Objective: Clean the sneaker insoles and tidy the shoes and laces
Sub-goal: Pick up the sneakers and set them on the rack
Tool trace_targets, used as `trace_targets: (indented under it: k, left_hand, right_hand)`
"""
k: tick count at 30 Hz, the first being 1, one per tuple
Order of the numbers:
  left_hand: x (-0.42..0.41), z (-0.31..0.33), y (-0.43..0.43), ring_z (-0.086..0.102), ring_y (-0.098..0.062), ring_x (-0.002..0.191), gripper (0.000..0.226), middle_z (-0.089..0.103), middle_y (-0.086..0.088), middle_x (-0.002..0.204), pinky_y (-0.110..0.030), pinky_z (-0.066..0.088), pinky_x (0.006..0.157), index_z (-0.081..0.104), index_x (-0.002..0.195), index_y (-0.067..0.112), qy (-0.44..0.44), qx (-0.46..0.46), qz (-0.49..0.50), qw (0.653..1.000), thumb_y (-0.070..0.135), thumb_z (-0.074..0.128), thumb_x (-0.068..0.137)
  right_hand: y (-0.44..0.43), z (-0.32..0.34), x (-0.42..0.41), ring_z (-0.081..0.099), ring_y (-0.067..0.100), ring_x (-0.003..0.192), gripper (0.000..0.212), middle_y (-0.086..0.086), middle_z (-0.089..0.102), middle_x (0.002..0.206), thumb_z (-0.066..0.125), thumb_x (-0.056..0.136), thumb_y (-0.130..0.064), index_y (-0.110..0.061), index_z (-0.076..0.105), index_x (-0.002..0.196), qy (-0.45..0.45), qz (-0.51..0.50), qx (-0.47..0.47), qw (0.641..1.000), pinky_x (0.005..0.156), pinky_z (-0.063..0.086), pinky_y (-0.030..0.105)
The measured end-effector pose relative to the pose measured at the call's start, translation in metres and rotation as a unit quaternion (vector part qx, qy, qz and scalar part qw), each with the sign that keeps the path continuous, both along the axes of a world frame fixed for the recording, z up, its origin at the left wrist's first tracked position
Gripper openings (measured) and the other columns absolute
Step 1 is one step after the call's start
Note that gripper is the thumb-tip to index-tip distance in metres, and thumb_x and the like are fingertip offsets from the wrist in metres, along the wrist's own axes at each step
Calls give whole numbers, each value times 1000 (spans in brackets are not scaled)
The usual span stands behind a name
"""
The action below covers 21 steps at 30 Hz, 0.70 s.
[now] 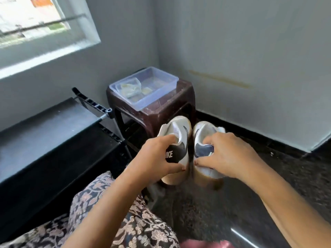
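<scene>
Left hand (157, 158), right hand (227, 156) grip sneakers (180, 132) (stool (161, 112) close).

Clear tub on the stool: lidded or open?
Open: no lid on the clear tub on the brown stool; pale yellowish contents show inside. Water in it: cannot tell.

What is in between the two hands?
In the head view, both shoes: the left sneaker, gripped by the left hand, and the right sneaker, gripped by the right hand, side by side, nearly touching.
</scene>
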<state>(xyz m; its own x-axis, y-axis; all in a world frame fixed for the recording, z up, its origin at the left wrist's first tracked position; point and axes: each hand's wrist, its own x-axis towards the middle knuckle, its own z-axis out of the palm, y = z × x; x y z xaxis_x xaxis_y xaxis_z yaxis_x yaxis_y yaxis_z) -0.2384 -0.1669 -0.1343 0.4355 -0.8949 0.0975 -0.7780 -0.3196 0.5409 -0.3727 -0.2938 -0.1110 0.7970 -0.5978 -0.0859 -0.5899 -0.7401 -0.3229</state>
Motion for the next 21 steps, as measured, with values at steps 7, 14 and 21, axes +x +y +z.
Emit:
trace_targets:
  k: [7,14,21]
  left_hand:
    - [-2,70,44,58,-16,84,53,65,1,91,-36,48,76,60,102,15,-70,-100,37,992,40,82,61]
    - [21,106,93,52,-14,73,43,58,4,78,-28,43,65,54,85,16,-126,-167,87,974,37,82,59]
    - [67,103,145,42,-14,60,40,49,6,68,-18,34,55,44,72,12,-142,-195,188,952,33,74,57]
  right_hand:
    - [38,71,7,45,21,68,36,-10,44,63,70,70,-53,-21,53,71,-84,32,-66,994,59,35,30]
    - [81,115,51,46,23,75,24,-5,46,77,68,71,-45,-27,55,80,-133,84,-130,979,62,36,29]
    - [123,117,125,57,24,107,35,-5,64,110,68,76,-45,-37,62,110,-175,174,-131,960,74,42,30]
